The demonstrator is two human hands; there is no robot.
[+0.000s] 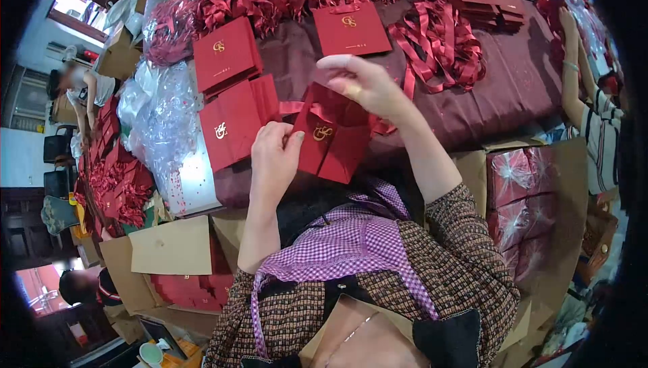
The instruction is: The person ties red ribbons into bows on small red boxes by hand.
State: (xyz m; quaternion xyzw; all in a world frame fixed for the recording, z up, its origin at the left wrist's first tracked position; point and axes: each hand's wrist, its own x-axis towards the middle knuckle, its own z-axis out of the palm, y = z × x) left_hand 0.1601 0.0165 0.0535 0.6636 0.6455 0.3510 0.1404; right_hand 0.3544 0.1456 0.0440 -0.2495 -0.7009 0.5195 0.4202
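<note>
A small dark-red paper gift bag (344, 147) with a gold monogram is tilted in front of me. My left hand (275, 149) grips its left edge, thumb on the front face. Just above the bag's top is my right hand (368, 88), fingers curved and apart, with pale and yellowish wraps on some fingertips. I see nothing held in it. A red ribbon (291, 107) shows at the bag's upper left. Stacks of flat red bags (228, 58) and more red bags (236, 128) lie left of my hands.
A red bag (351, 31) and a ribbon heap (442, 47) lie farther back on the dark cloth-covered table (520, 98). Cardboard boxes (169, 243) hold red goods on both sides. Clear plastic (158, 105) is at left. A co-worker's arm (572, 71) reaches in at right.
</note>
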